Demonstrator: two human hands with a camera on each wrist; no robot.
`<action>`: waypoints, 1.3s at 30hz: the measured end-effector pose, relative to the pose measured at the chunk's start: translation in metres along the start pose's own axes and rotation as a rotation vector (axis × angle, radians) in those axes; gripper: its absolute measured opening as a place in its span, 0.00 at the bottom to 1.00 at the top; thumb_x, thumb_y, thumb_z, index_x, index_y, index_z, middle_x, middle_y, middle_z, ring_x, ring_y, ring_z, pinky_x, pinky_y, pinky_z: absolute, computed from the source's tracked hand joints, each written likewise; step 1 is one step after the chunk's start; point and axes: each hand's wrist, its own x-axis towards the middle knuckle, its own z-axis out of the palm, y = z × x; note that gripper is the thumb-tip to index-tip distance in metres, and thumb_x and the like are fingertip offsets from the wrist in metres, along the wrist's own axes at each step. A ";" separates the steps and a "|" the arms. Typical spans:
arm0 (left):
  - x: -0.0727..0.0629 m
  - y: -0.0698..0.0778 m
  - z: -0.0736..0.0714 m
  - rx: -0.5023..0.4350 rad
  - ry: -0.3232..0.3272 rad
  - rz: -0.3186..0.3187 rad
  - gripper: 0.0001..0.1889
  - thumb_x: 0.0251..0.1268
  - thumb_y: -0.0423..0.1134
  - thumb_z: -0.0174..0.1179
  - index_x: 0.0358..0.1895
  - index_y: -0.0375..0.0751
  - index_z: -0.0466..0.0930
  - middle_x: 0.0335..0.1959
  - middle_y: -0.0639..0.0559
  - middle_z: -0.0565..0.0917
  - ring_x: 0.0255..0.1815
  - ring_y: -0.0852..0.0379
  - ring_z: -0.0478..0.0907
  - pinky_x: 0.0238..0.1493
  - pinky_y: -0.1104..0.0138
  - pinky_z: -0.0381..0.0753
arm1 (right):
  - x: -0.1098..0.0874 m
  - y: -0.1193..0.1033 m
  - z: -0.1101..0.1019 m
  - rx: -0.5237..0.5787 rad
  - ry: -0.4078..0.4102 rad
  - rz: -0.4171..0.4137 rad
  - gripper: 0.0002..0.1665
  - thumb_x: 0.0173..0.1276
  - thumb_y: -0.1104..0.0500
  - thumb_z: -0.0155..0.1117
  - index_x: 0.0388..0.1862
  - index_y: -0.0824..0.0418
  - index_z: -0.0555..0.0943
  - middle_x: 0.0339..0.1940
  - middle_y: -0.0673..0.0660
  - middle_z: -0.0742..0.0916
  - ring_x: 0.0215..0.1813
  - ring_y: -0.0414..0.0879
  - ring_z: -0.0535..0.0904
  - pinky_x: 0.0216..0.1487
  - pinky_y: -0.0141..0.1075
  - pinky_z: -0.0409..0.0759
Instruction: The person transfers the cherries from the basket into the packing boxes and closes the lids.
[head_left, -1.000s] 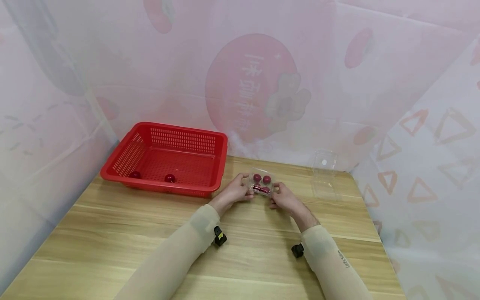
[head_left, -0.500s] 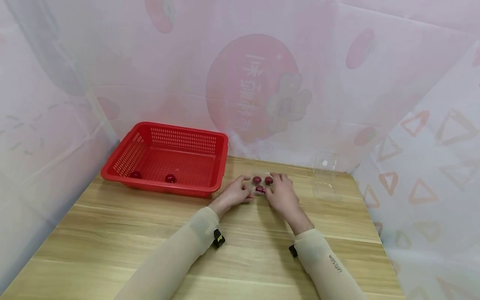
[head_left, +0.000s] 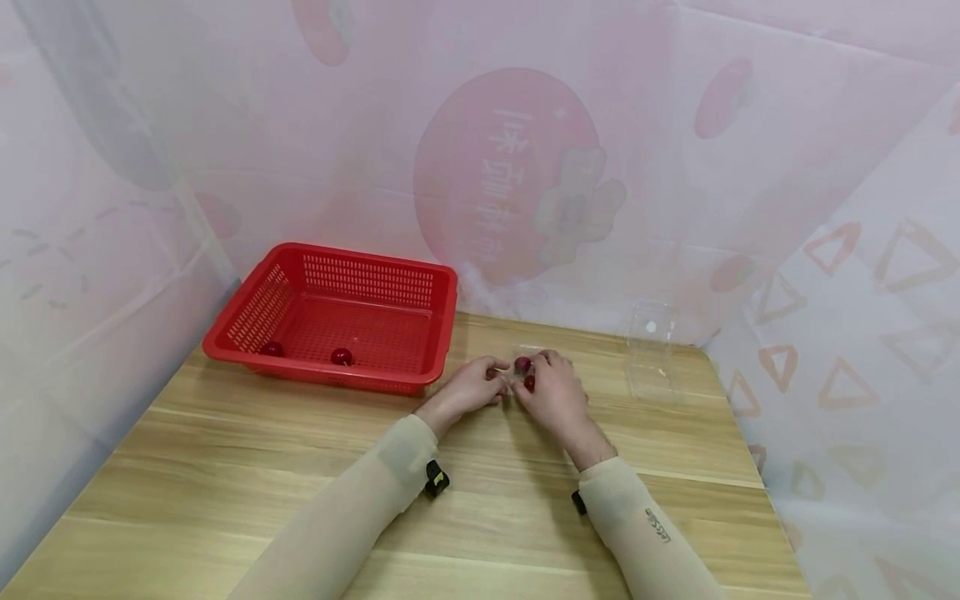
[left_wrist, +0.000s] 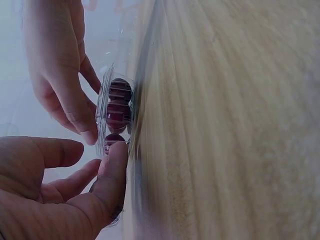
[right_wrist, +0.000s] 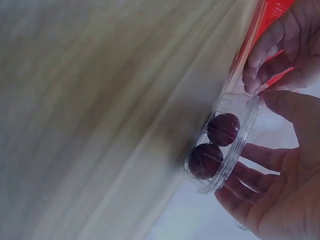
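Observation:
A clear plastic clamshell box (right_wrist: 232, 160) with dark red cherries (right_wrist: 223, 129) inside sits on the table between my hands, its lid lying over them. My right hand (head_left: 553, 396) is spread over the lid, its fingers along the far part and its thumb at the near left corner. It hides much of the box in the head view. At the box's left end is my left hand (head_left: 471, 386); one fingertip (left_wrist: 118, 152) touches the side wall, while the thumb stands apart from the plastic.
A red plastic basket (head_left: 378, 383) stands at the back left, with two cherries (head_left: 341, 357) visible in it. Another clear clamshell box (head_left: 651, 354), standing open, is at the back right near the printed cloth wall (head_left: 637, 275). The wooden table (head_left: 480, 517) extends toward me.
My right hand has moved left from the box's right side to over its lid, covering more of the cherries. The left hand has stayed nearly in place at the left end.

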 end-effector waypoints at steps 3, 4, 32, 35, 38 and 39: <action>-0.001 0.002 0.000 0.013 -0.008 0.000 0.23 0.91 0.32 0.56 0.80 0.27 0.79 0.61 0.31 0.91 0.59 0.39 0.93 0.65 0.53 0.97 | 0.002 0.004 0.000 -0.007 0.001 0.025 0.34 0.86 0.43 0.76 0.75 0.66 0.86 0.77 0.69 0.86 0.81 0.69 0.82 0.69 0.69 0.93; -0.001 0.002 0.000 0.020 -0.009 0.001 0.23 0.91 0.32 0.56 0.80 0.27 0.79 0.61 0.30 0.90 0.58 0.40 0.93 0.63 0.53 0.97 | 0.004 0.006 0.000 -0.012 0.004 0.031 0.34 0.86 0.43 0.76 0.75 0.66 0.85 0.77 0.69 0.86 0.81 0.69 0.82 0.68 0.69 0.93; -0.006 0.006 -0.001 0.121 -0.021 0.018 0.23 0.91 0.38 0.60 0.80 0.36 0.82 0.63 0.39 0.90 0.57 0.41 0.94 0.54 0.65 0.91 | 0.042 0.075 -0.027 -0.004 -0.097 0.158 0.37 0.87 0.51 0.60 0.81 0.78 0.74 0.85 0.78 0.76 0.83 0.76 0.78 0.82 0.71 0.83; -0.007 0.006 0.000 0.133 -0.022 0.020 0.23 0.91 0.38 0.60 0.80 0.36 0.83 0.62 0.40 0.90 0.56 0.43 0.94 0.51 0.67 0.88 | 0.045 0.080 -0.031 0.006 -0.126 0.180 0.40 0.89 0.50 0.59 0.84 0.79 0.70 0.88 0.79 0.72 0.86 0.76 0.75 0.85 0.72 0.79; -0.008 0.007 0.000 0.136 -0.025 0.024 0.23 0.91 0.39 0.61 0.80 0.36 0.83 0.62 0.40 0.90 0.54 0.44 0.94 0.49 0.69 0.87 | 0.046 0.085 -0.035 0.026 -0.145 0.199 0.42 0.90 0.50 0.60 0.86 0.80 0.67 0.89 0.80 0.70 0.87 0.78 0.72 0.88 0.73 0.75; -0.009 0.008 0.000 0.137 -0.026 0.027 0.23 0.91 0.38 0.61 0.80 0.35 0.83 0.61 0.40 0.90 0.54 0.44 0.94 0.49 0.69 0.86 | 0.046 0.086 -0.036 0.031 -0.147 0.201 0.43 0.90 0.50 0.60 0.86 0.80 0.67 0.89 0.80 0.70 0.87 0.78 0.72 0.89 0.73 0.75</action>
